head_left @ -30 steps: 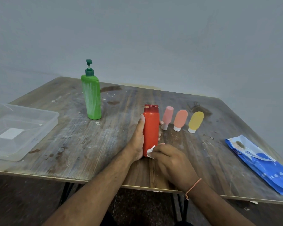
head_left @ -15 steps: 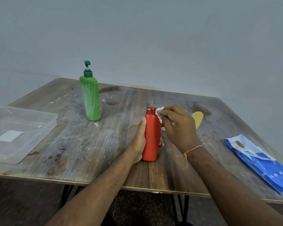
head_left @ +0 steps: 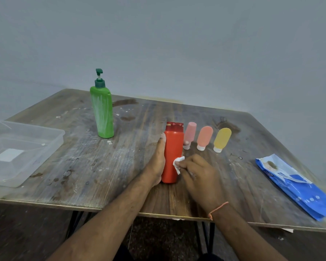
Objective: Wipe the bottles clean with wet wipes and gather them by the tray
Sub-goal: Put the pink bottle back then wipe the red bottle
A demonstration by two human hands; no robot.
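A red bottle (head_left: 172,151) stands upright near the table's front middle. My left hand (head_left: 157,162) grips it from the left, thumb up along its side and fingertips showing behind it. My right hand (head_left: 198,176) pinches a small white wet wipe (head_left: 178,163) against the bottle's lower right side. A tall green pump bottle (head_left: 102,112), streaked with white, stands further back on the left. Three small upside-down tubes stand in a row behind the red bottle: pink (head_left: 189,134), salmon (head_left: 204,137) and yellow (head_left: 222,139). A clear plastic tray (head_left: 51,146) sits at the left edge.
A blue wet-wipe pack (head_left: 297,187) lies at the right front of the stained wooden table (head_left: 102,166), partly over its edge. A grey wall runs behind the table. The table's front edge is just below my wrists.
My right hand slid the wipe from the red bottle's cap down to its lower right side. The small tubes behind are uncovered again. My left hand keeps its hold.
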